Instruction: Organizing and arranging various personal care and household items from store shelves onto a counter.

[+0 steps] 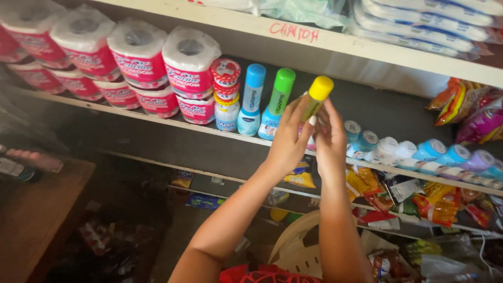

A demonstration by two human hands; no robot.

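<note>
A: While both arms reach up, note the big things first. The shelf (pixel 173 121) is a long painted board, pale and scuffed; it is my landmark.

B: Largest goods on it?

A: Toilet-paper rolls (pixel 137 52) at its left end, soft white cylinders in glossy pink-printed wrap, stacked two high. Right of them, a blue-capped bottle (pixel 250 99) and a green-capped bottle (pixel 277 102), smooth plastic, upright on the shelf.

B: And the hands?

A: Just right of the green one, the yellow-capped bottle (pixel 314 102) is held slightly tilted, its base about at shelf level. The left hand (pixel 288 139) is wrapped around its body, fingers closed on it. The right hand (pixel 330 136) presses the other side, fingers curled against it.

B: Step in hand?

A: My judgement: the bottle is being set into the row. Squaring it upright beside the green one calls for a small, steady turn.
</note>
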